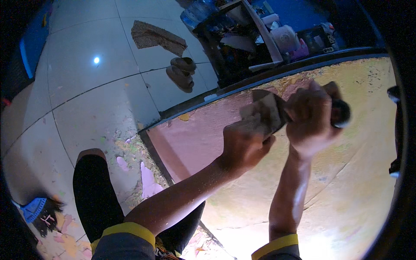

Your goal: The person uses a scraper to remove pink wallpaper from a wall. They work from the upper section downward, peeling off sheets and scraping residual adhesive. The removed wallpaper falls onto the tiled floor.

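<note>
My right hand (313,116) is closed round the dark handle of a paint scraper (341,113), whose rounded end sticks out past the fist. The scraper's wide blade points left, smeared by motion. Beside the blade is my left hand (245,147), its fingers curled against the blade and partly blurred. Both hands are over the upper part of a low wall (260,190), pinkish on the left and yellow on the right. Along its top edge the paint is chipped and rough. The blade's edge is too blurred to tell whether it touches the wall.
Paint flakes (149,180) litter the tiled floor (97,108) along the wall's foot. A blue broom (34,210) lies at the lower left. Beyond the wall are sandals (180,74), a brown mat (156,37) and a cluttered rack (264,32) with a white bucket (285,39).
</note>
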### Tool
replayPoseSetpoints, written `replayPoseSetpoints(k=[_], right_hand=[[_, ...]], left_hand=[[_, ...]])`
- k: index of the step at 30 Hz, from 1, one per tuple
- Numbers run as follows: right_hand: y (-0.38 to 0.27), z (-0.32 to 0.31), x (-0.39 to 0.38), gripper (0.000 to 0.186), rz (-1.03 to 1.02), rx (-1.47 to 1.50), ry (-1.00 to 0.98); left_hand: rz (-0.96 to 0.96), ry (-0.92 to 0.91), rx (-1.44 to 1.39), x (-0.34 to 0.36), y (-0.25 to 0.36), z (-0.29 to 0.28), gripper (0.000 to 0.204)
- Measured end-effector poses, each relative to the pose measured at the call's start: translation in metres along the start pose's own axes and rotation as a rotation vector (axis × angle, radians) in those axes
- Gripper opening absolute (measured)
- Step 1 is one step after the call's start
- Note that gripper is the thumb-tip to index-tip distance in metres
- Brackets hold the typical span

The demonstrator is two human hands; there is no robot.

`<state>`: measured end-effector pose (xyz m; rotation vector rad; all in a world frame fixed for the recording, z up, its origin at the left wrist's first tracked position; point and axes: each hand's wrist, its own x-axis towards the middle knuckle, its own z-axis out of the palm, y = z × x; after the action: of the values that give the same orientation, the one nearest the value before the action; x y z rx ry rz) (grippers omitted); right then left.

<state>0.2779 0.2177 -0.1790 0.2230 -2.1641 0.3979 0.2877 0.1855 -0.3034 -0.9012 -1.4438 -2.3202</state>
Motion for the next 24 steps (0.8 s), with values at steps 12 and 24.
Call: replayPoseSetpoints(k=[12,24], right_hand=[[-0.001,0.016,-0.015,0.021,0.093,0.049,-0.076],[-0.007,0.023,-0.023,0.023,0.195,0.128,-0.008]], left_hand=[[-0.104,0.017,0.009,-0.013,-0.017,-0.009,0.017],[-0.135,0.060,0.024,-0.021,-0.022,-0.006,0.015]])
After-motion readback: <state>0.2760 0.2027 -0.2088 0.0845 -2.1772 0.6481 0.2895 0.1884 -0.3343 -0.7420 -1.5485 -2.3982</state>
